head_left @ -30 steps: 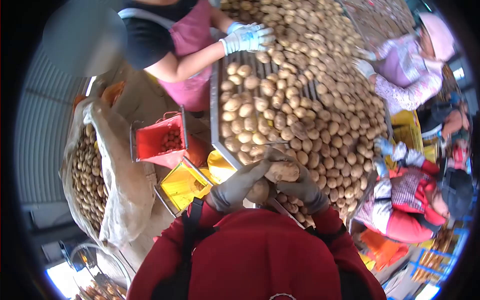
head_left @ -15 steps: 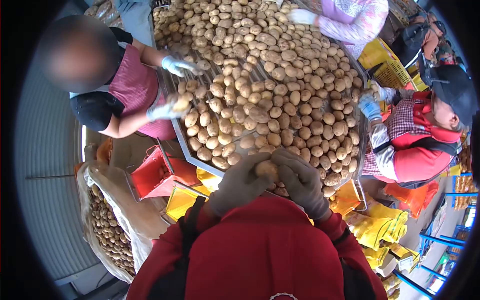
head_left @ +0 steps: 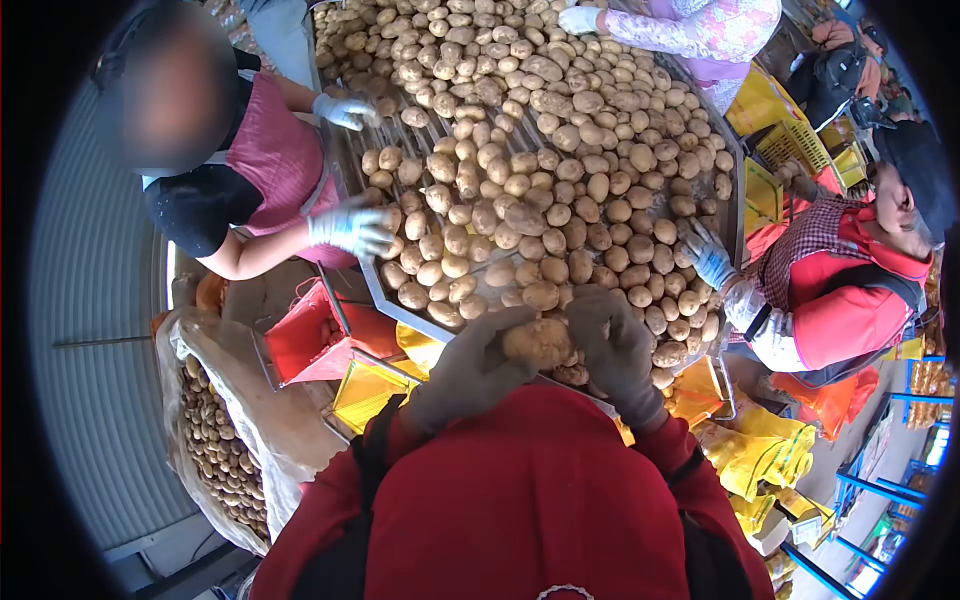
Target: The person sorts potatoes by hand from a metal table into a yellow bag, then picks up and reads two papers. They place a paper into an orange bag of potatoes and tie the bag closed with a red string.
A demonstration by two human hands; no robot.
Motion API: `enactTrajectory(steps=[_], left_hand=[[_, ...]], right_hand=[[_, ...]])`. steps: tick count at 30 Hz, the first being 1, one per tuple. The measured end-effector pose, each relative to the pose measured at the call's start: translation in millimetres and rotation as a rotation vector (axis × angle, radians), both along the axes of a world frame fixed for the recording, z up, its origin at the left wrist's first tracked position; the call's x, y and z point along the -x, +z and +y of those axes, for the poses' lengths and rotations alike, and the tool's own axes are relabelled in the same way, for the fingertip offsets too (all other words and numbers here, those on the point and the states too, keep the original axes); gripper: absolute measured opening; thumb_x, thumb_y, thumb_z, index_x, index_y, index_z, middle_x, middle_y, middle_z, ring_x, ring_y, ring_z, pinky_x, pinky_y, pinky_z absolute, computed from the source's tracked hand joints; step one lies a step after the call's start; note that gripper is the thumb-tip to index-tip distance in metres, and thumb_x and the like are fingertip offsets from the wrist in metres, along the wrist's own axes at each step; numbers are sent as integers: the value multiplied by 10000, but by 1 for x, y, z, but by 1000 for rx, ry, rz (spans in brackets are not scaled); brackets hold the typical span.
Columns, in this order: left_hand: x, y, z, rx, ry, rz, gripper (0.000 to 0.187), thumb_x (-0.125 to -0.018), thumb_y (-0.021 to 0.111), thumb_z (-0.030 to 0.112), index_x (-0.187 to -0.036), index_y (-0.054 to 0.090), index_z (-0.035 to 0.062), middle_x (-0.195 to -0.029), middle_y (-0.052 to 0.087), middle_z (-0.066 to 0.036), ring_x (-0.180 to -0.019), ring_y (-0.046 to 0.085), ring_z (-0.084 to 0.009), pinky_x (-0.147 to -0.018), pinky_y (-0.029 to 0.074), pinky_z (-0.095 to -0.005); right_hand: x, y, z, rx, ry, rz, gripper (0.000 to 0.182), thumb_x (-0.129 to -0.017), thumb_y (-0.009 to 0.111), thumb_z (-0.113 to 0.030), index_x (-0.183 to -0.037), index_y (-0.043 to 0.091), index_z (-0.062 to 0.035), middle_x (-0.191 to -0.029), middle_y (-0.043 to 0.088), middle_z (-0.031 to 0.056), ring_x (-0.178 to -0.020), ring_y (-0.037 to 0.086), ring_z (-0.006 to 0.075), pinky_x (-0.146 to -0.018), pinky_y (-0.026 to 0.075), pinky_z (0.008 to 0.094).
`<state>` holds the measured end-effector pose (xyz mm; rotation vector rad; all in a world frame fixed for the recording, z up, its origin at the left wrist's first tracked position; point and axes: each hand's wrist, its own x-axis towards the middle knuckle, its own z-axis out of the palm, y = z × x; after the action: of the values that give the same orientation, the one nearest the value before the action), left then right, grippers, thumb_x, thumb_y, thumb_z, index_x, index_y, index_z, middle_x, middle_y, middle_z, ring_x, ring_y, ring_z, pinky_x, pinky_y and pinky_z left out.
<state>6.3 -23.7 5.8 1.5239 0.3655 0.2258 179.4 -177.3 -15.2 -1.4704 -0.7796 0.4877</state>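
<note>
Close in front of my chest, a potato (head_left: 538, 343) with light brown skin rests in my grey-gloved left hand (head_left: 470, 365), whose fingers and thumb close round its left side. My right hand (head_left: 615, 350), also in a grey glove, is just beside the potato's right end. Its fingers are loosely bent and apart, with no potato of its own in them. Beyond both hands, many loose potatoes (head_left: 525, 217) cover a metal-edged sorting table (head_left: 405, 318).
A co-worker's gloved hands (head_left: 350, 228) are over the left side; another's blue glove (head_left: 708, 257) reaches in from the right. A third person's glove (head_left: 580, 19) is at the far end. A red bin (head_left: 325, 340), yellow bags (head_left: 765, 455) and a potato sack (head_left: 215, 450) stand around.
My right hand has loosened and drawn slightly right, exposing more of the potato in my left hand. The left co-worker's hand no longer holds a potato; the right co-worker reaches further onto the table.
</note>
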Motion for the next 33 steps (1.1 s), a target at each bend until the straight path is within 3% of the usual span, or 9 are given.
enactTrajectory(steps=[4,6,11,14,17,22,26,30,33], left_hand=[[5,8,0,-137,-25,-69,600,-902,748,96,-1446,502,40,-1267,603,-148,-1136,646,-224,-950,536,-347],[7,15,0,-210,-11,-51,598,-896,757,110,-1438,511,47,-1264,607,-151,-1160,642,-234,-962,534,-357],[2,24,2,-371,4,-2,540,-889,752,96,-1388,552,45,-1256,616,-144,-1169,638,-249,-960,536,-355],[-1,4,-5,-123,105,-126,434,-937,703,127,-1342,575,39,-1159,645,-111,-1023,663,-207,-849,551,-314],[-5,52,8,399,81,325,495,-1043,607,222,-1465,447,18,-1350,575,-100,-1192,593,-177,-984,513,-340],[6,21,17,491,3,289,449,-1081,529,292,-1426,475,11,-1335,586,-117,-1162,600,-173,-971,521,-348],[-1,18,11,470,39,152,362,-1077,526,257,-1336,545,4,-1094,661,-66,-905,638,-128,-761,530,-289],[-2,-1,8,911,-35,29,426,-1080,494,278,-1381,507,-23,-1268,626,-125,-1125,613,-205,-967,503,-358],[-12,12,0,1079,-43,-75,475,-1085,461,313,-1397,486,-44,-1349,589,-157,-1251,575,-269,-1097,451,-419]], right_hand=[[-12,29,1,223,-114,421,367,-834,847,-136,-1138,672,-28,-1088,702,74,-1006,649,176,-923,538,338],[-3,34,7,85,74,80,332,-882,804,-157,-1159,681,-24,-1064,706,69,-972,650,158,-878,553,321],[14,46,19,448,158,129,190,-982,674,-126,-1139,686,-20,-1055,714,63,-969,634,97,-837,527,276],[-7,20,25,367,130,307,231,-1009,634,-158,-1186,674,-17,-1055,709,62,-965,634,105,-827,527,286],[-2,51,14,251,80,504,243,-1023,593,-164,-1190,675,-8,-1053,711,61,-970,641,105,-853,523,278],[18,44,3,-51,132,-29,226,-953,594,-27,-1165,670,-14,-1077,719,98,-1060,666,211,-938,520,308],[15,20,9,-165,71,-270,227,-874,707,6,-1096,683,-36,-1101,717,118,-987,679,195,-871,538,305],[10,11,12,-129,-31,-213,165,-880,733,-17,-1033,675,-42,-1055,726,104,-911,682,158,-824,545,285],[8,30,6,68,-164,298,153,-903,710,-21,-1052,676,-35,-1071,722,93,-928,675,140,-827,543,281]])
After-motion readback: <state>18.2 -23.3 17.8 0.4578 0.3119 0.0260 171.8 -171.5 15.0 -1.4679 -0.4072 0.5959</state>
